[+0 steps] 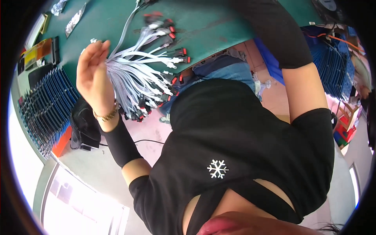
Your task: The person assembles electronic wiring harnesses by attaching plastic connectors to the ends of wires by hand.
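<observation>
My left hand (pixel 95 76) is at the left of the table, its fingers curled round the gathered part of a bundle of white flat cables (pixel 131 70). Small white plugs (pixel 93 40) poke out past its fingers. The cables fan out to the right and hang over the table edge, with black and red connectors (pixel 172 78) at their ends. One cable (pixel 126 29) runs apart from the bundle up to the top edge of the view. My right arm, in a black sleeve (pixel 274 35), reaches forward over the table; its far end is smeared, and the hand does not show.
The green table (pixel 219 31) fills the top. Stacks of blue boards stand at the left (pixel 49 105) and the right (pixel 333 70). A black mesh bag (pixel 84 129) hangs below the left edge. A silver foil strip (pixel 75 19) and a yellow tape roll (pixel 37 55) lie far left.
</observation>
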The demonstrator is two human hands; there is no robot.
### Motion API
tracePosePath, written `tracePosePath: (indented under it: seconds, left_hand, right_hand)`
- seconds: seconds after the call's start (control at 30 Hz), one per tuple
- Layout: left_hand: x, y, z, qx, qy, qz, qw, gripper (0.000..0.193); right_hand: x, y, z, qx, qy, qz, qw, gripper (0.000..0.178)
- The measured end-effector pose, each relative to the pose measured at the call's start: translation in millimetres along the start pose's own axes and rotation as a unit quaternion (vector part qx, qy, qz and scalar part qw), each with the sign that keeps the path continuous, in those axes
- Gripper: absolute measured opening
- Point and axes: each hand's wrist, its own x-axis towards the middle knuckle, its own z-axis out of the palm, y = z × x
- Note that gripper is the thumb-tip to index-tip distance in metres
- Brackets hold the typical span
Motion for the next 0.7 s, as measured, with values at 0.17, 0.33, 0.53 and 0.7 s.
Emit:
tracePosePath:
  seconds: [0.17,0.33,0.53,0.7]
  left_hand:
    - [-26.5,56.1,-14.1,0.24,-0.383,0.057,0.89,0.063]
    - [-70.4,49.2,13.2,0.473,-0.344,0.064,0.809,0.088]
    - [-78.2,23.2,18.9,0.41,-0.203,0.161,0.874,0.06]
    - [-75.1,9.2,5.0,-0.085,0.032,-0.079,0.993,0.043]
  right_hand:
    - [-2.7,-9.3,5.1,0.038,-0.024,-0.007,0.999,0.011]
    - [3.5,-13.8,21.0,0.066,-0.06,0.005,0.996,0.01]
    - [2.3,-18.6,11.3,0.079,-0.068,0.037,0.994,0.011]
    - [-0.7,-14.7,10.8,0.099,-0.097,0.07,0.988,0.012]
